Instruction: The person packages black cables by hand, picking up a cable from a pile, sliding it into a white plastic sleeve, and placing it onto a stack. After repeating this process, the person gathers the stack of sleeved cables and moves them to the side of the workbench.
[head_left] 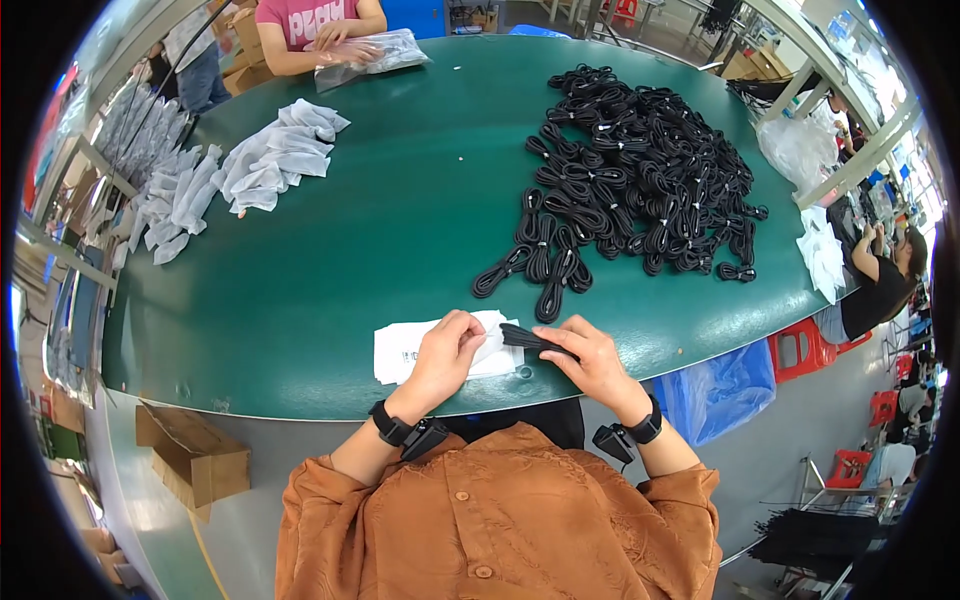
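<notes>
My left hand [447, 352] is closed, its thumb and fingertips pinching the edge of a white plastic bag [491, 330] at the table's near edge. In my right hand [592, 362] is a folded bundle of black cable [530, 340], gripped between thumb and fingers. The cable's left end meets the mouth of the bag; whether it is inside I cannot tell. Under my left hand lies a stack of flat white bags [392, 352] with small dark print. Just beyond my right hand, several loose cable bundles [551, 285] lie at the edge of a large heap of black cables [650, 170].
Filled white bags [278, 155] form piles at the far left of the green table [400, 230]. Across it, another person's hands [345, 45] rest on a clear plastic bag [385, 52]. An open cardboard box [200, 465] and a blue plastic-lined container [718, 392] stand below the near edge.
</notes>
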